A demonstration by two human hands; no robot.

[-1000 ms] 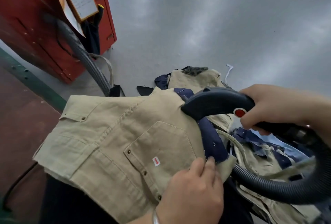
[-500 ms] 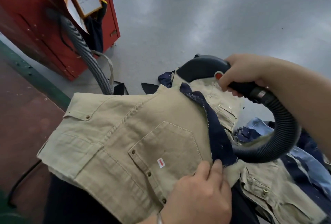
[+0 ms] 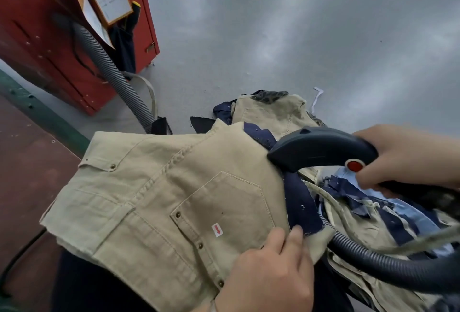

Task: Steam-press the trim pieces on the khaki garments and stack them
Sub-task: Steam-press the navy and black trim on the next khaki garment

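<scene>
Head view: the khaki piece (image 3: 174, 199) lies spread just ahead of the left hand (image 3: 268, 271), its navy trim (image 3: 301, 202) running along the edge between the two hands. The left hand pinches the near end of that trim and the khaki corner under curled fingers, keeping the strip taut. The right hand (image 3: 408, 157) is clamped round the handle of the steamer (image 3: 321, 149), thumb just beside its red button (image 3: 355, 165); the steamer's nose rests on or just over the far part of the trim, contact uncertain. From the handle the hose (image 3: 388, 269) loops down under the right hand and back towards the left. Beyond and below the right hand lies a heap (image 3: 368, 214) of khaki, navy and pale-blue pieces; whether these are pressed or waiting cannot be told. Further off, past the left hand, stand a red cabinet (image 3: 49, 37), a second grey hose (image 3: 109, 72) and the grey floor (image 3: 298, 37). Step in hand, by judgement: pressing the trim of this piece. The next move likely calls for drawing the steamer along the strip towards the pinching fingers, which should clear the steam.
</scene>
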